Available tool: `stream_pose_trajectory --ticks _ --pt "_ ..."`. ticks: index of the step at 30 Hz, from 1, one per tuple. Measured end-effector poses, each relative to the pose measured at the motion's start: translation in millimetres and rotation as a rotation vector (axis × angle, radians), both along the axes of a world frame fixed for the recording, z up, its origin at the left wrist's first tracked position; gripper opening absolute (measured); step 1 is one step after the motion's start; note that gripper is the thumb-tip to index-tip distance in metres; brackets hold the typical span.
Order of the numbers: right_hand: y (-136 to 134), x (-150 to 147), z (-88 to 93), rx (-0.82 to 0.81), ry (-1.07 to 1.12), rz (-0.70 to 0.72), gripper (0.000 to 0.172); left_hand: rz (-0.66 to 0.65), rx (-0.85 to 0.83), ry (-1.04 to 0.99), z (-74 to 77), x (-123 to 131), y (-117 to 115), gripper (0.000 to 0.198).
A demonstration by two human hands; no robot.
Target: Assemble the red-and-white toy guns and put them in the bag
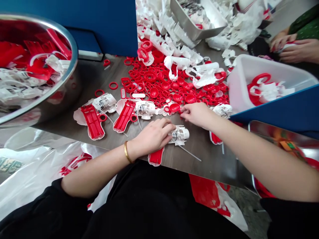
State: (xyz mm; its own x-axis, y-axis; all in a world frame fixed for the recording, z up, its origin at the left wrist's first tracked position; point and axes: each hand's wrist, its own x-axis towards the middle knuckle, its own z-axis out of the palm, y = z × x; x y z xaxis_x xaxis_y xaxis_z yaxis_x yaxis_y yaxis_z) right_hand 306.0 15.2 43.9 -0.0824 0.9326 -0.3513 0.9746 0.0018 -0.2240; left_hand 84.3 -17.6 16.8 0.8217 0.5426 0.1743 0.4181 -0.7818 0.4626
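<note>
L hand cupped over light, stiff white plastic moulding, grip unclear, its red handle the best hold, near edge of table; R hand open, not gripping, just beside loose red parts.

White-and-red plastic moulding under the left hand
The white moulded body lies flat on the surface, its red grip panel at eight o'clock and a thin plastic runner at four o'clock; a red plastic cup sits at nine o'clock from the right hand, just beside its fingertips.
</note>
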Motion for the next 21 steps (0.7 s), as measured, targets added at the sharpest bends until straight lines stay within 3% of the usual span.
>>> stream_pose_trajectory --ticks 3,5,7,9,14,17,21 --pt "-14 -2 -3.5 -0.042 0.327 -0.175 0.03 0.02 -0.015 -0.002 1.4 -3 -1 0.024" --pt "-24 1 -5.1 0.124 0.306 -0.151 0.028 0.031 -0.023 0.0 1.8 -5 -2 0.024" --pt "-30 2 -5.4 0.312 0.219 -0.006 0.023 0.037 -0.018 -0.005 1.6 -5 -2 0.024" --pt "-30 -1 -5.8 0.374 0.183 0.171 0.02 0.037 -0.006 -0.018 0.7 -5 -1 0.023" --pt "-2 -8 -9.7 0.114 0.03 0.428 0.013 0.042 0.002 -0.01 -2.9 -6 -2 0.026" --pt "-4 -6 -3.0 0.091 0.031 0.392 0.008 0.083 0.026 0.029 -4.8 -6 -5 0.028" --pt "-60 -16 11.7 0.274 0.293 0.231 0.007 0.169 0.014 0.031 -6.2 -4 -10 0.03"
